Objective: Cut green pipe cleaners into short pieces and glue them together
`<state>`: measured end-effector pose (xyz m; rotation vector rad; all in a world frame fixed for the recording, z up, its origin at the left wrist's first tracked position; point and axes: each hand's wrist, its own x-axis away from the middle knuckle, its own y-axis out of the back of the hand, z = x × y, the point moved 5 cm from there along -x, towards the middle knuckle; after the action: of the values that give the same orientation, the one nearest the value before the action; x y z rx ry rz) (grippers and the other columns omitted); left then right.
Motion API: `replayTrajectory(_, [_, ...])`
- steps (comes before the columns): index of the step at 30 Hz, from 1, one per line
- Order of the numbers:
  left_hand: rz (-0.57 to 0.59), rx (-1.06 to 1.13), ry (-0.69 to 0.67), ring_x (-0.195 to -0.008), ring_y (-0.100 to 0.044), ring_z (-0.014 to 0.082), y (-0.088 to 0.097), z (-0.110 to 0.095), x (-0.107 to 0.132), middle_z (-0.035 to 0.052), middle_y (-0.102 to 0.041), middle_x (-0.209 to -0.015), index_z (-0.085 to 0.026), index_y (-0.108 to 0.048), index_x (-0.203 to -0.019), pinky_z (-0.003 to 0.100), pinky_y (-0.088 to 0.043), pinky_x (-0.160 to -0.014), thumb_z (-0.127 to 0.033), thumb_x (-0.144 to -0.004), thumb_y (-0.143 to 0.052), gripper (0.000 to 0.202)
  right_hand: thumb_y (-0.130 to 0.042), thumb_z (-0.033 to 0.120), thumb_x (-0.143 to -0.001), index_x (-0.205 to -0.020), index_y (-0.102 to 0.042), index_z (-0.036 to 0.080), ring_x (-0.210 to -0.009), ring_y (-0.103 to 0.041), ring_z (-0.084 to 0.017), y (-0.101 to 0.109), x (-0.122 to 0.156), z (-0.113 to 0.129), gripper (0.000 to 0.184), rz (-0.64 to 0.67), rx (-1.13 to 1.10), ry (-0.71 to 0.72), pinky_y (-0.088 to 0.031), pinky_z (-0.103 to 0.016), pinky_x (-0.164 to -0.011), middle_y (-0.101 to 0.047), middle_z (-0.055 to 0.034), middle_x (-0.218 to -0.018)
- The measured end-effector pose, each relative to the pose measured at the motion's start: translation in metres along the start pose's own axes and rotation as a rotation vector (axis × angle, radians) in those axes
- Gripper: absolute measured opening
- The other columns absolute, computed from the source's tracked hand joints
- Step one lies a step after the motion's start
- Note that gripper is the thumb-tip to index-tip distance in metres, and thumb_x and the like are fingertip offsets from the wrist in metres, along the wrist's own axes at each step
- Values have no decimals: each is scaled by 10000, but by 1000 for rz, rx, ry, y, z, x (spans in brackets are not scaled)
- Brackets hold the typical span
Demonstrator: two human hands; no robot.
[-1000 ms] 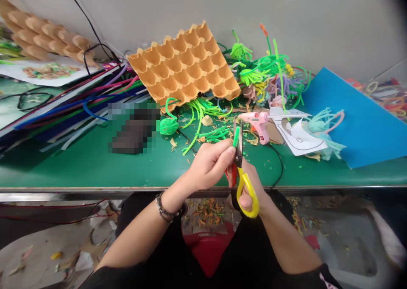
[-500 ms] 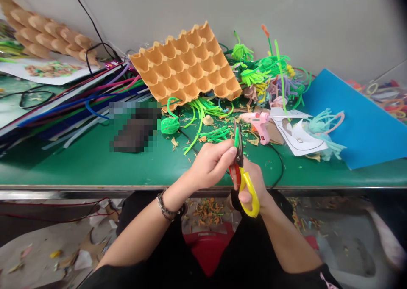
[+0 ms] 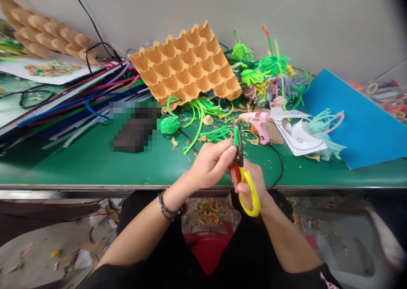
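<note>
My left hand (image 3: 212, 162) pinches a short green pipe cleaner (image 3: 235, 136) between thumb and fingers, its end pointing up. In my right hand (image 3: 254, 181) is a pair of scissors (image 3: 249, 193) with yellow and red handles, the thumb through the yellow loop. The dark blades stand upright right beside the green piece, and the lower part of that piece is hidden by my left fingers. Beyond my hands, cut green pipe cleaners (image 3: 214, 133) lie on the green table (image 3: 165, 168). A green wound ball with a curved stem (image 3: 170, 125) sits to their left.
A pink glue gun (image 3: 261, 127) rests just past the scissors, its black cord running toward the table edge. Behind stands a leaning egg tray (image 3: 187, 66). A blue sheet (image 3: 359, 123) and cut white paper (image 3: 299, 138) lie right; long pipe cleaners (image 3: 104, 92) and a blurred dark object (image 3: 135, 130) lie left.
The scissor handles have shifted slightly in my right hand, with the yellow and red loops a little further apart. My left hand keeps its place with the green pipe cleaner.
</note>
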<state>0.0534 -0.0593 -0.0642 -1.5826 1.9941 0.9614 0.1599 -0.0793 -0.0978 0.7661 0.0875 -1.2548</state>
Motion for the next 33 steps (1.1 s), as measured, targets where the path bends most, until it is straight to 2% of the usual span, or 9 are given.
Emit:
replayTrajectory(5, [13, -1, -8, -373, -329, 47, 0, 0, -1, -67, -359, -424, -185, -333, -576, 179, -277, -404, -249, -915, -332, 346, -240, 822, -696, -706, -395, 210, -458, -385, -118, -1, -1, -1, 631, 30, 6, 30, -320, -264, -433, -433, 28, -523])
replayTrajectory(11, [58, -13, -21, -377, -341, 37, -2, 1, -1, -66, -384, -435, -179, -333, -581, 159, -275, -400, -227, -911, -335, 334, -229, 858, -649, -775, -418, 203, -466, -387, -124, -1, 0, -5, 693, 48, -6, 2, -323, -264, -436, -436, 29, -529])
replayTrajectory(17, [72, 4, -31, -383, -314, 31, -3, 2, 1, -75, -356, -450, -179, -333, -599, 152, -270, -402, -215, -905, -353, 309, -268, 843, -657, -701, -394, 209, -474, -385, -121, 2, 1, -4, 648, 14, 4, 7, -327, -271, -454, -432, 26, -535])
replayTrajectory(27, [51, 39, -9, -395, -309, 29, -2, 1, 1, -73, -342, -455, -174, -326, -589, 160, -266, -412, -229, -913, -342, 329, -349, 781, -708, -639, -358, 205, -481, -273, -87, 3, 1, -2, 580, -36, -27, 24, -237, -232, -436, -324, 56, -521])
replayTrajectory(33, [49, 59, 9, -392, -308, 30, -2, 1, 1, -70, -345, -450, -173, -331, -583, 164, -266, -408, -231, -916, -334, 337, -335, 698, -794, -624, -351, 203, -468, -287, -83, 2, 2, 1, 523, -65, 3, 40, -245, -228, -436, -331, 51, -510])
